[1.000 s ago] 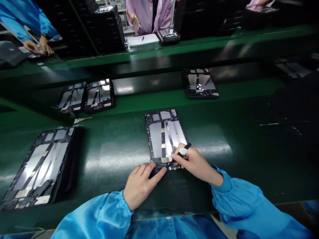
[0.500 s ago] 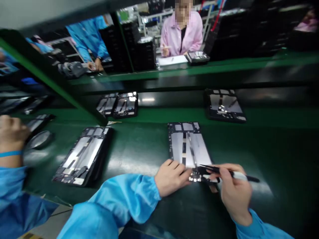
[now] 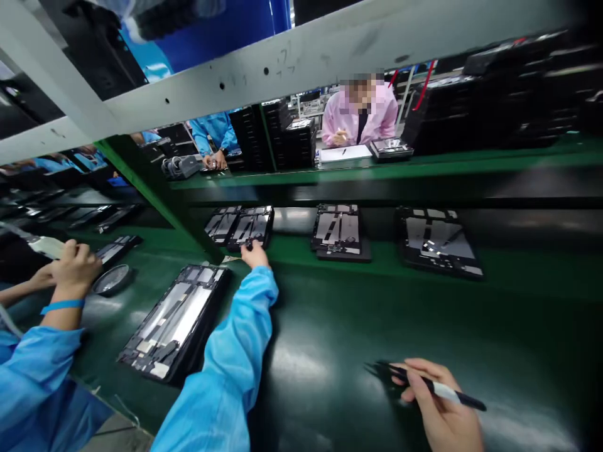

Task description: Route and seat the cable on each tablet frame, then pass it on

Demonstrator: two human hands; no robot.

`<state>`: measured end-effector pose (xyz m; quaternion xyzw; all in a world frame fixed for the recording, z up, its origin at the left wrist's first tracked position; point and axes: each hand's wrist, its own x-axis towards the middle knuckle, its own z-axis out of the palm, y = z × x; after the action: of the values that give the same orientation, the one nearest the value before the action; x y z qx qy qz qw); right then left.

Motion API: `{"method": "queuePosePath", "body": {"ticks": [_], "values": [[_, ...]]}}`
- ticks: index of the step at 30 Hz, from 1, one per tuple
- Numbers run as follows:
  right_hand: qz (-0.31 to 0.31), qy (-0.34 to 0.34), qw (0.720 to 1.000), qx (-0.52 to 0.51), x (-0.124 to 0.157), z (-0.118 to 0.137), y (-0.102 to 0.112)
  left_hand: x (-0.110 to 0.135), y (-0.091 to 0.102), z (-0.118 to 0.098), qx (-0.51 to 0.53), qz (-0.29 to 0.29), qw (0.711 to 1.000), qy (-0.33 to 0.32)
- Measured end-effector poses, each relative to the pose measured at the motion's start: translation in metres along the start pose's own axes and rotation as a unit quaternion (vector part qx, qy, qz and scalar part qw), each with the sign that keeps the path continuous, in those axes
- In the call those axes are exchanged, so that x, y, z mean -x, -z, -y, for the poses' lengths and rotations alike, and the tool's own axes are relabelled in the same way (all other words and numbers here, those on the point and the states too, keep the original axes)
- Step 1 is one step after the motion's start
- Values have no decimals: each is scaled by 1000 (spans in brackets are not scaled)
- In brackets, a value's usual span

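Observation:
My left hand is stretched far forward to the conveyor, its fingers curled on the near edge of a tablet frame, the right one of a side-by-side pair. Low at the right, my right hand is closed on black tweezers with a white grip, their tips resting just above the green mat. Another tablet frame lies on the belt right of my left hand. A stack of tablet frames sits beside my left sleeve.
A co-worker's hands at the left hold something pale, with a round dish nearby. A further frame lies on the belt at the right. A green post slants up at the left. A person in pink sits across.
The camera has tilted up and left. My left hand left the frame before me and reached out to the belt. That frame is gone from under my hands; the right hand still holds the tweezers.

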<state>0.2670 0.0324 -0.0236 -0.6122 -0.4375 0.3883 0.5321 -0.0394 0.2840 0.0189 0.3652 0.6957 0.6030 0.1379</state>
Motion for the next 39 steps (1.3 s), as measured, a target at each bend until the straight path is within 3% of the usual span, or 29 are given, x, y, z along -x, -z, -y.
{"method": "queuePosePath", "body": {"ticks": [3,7,11,14,18,22,27,31,33,35,37,38,39], "values": [[6,-14,1000,-13,-1,0,-5,-35,20,10,59,-64,987,134],[45,-28,999,-13,-7,-6,-4,-59,21,8,123,-96,956,247],[52,3,999,-2,-11,-6,-6,-65,15,-8,161,-80,935,306],[40,41,998,1,-12,0,-10,-57,9,-28,186,-46,930,313],[6,85,996,-17,-15,7,-13,-17,15,-56,228,10,924,305],[-19,84,995,-48,-16,7,-9,58,62,-72,261,93,904,325],[-44,36,990,-131,-14,13,-1,171,138,-60,230,196,867,397],[-27,20,992,-126,-15,20,5,239,151,-43,194,251,835,449],[-10,25,994,-106,-15,21,13,259,148,-38,184,312,797,484],[19,38,997,-67,-12,17,26,265,150,-36,159,447,716,511],[60,41,997,-7,-4,10,42,256,157,-33,105,602,646,459],[79,34,996,27,1,6,50,248,162,-31,69,650,648,390],[99,27,993,60,6,3,56,238,165,-28,32,667,682,297]]}}
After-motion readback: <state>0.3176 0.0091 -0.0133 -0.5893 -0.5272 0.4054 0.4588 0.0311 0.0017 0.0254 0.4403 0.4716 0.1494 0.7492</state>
